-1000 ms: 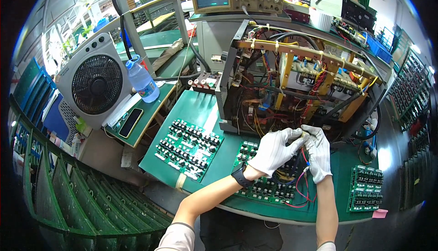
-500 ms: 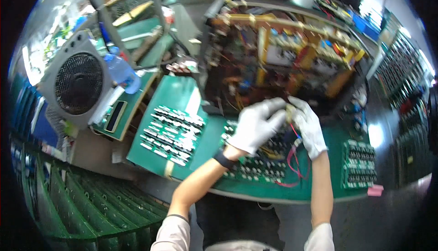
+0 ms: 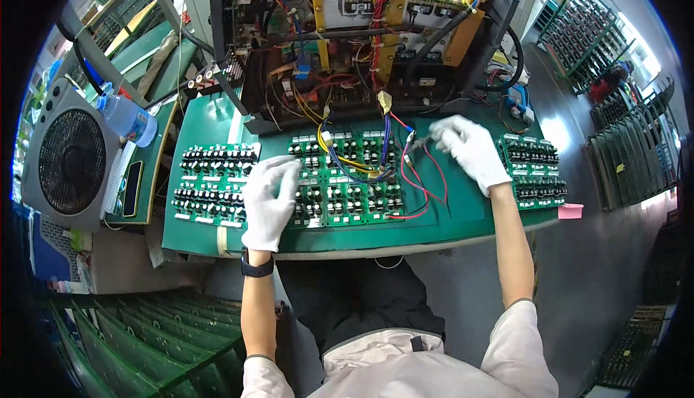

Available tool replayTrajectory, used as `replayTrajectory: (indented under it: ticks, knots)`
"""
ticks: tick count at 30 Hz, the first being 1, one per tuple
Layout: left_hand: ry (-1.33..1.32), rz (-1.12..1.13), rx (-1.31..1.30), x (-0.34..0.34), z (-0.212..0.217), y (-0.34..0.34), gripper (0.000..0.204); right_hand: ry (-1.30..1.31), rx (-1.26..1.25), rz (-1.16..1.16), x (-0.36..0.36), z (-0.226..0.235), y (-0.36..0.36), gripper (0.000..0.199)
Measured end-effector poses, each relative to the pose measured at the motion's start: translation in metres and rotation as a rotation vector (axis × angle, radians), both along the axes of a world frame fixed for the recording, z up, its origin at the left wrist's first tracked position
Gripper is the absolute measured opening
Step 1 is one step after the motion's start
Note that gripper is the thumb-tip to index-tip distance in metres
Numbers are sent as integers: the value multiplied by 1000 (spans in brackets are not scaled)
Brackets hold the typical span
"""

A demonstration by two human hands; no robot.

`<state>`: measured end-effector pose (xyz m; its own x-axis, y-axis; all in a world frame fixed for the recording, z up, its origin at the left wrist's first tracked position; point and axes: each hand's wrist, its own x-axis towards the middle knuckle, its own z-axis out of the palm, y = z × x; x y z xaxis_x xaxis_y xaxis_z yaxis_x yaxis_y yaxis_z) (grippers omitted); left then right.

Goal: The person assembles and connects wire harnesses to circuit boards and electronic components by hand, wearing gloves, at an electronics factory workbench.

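Resting flat, the left hand (image 3: 269,199) in its white glove lies palm-down on the left edge of the middle circuit board (image 3: 347,181), fingers spread loose, grip closed on nothing, only pressing the board to the counter (image 3: 448,217). A dark watch (image 3: 257,266) sits on that wrist.

Right hand (image 3: 470,151), also gloved, is across the board from it, up and to the right. Its fingers pinch narrow at the tips on what looks like a small connector at the end of the wire bundle (image 3: 405,163); the held piece itself is too small to tell for sure.

Key relation: the loose wires, red, blue and yellow, run from the right grip leftward and down over the middle board, toward the left hand. The board's long axis runs left to right between the two hands. The right hand is the nearer one to the wire ends; the left is nearer to the board's body.

Just left of the left hand, a second populated board (image 3: 213,185). Right of the right hand, a third board (image 3: 533,170), and a pink note (image 3: 570,211) at the counter's edge.

Farther out, beyond both grips, the opened machine chassis (image 3: 361,36) with yellow frame bars, the wires rising into it. Far left, a grey fan (image 3: 69,159) and a clear water bottle (image 3: 126,120). Far right, racks of boards (image 3: 622,159).
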<state>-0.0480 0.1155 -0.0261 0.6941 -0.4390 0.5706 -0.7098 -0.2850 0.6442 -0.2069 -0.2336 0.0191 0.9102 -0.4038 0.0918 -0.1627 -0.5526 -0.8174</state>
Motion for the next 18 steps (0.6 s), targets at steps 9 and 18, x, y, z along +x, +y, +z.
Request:
replayTrajectory:
  ticks: [9,18]
  knots:
    - [-155,-374,299,1,-2,-51,25,50,-348,286,4,-16,59,27]
    - [-174,-355,536,-5,-4,-86,23,5,-547,359,20,-32,57,28]
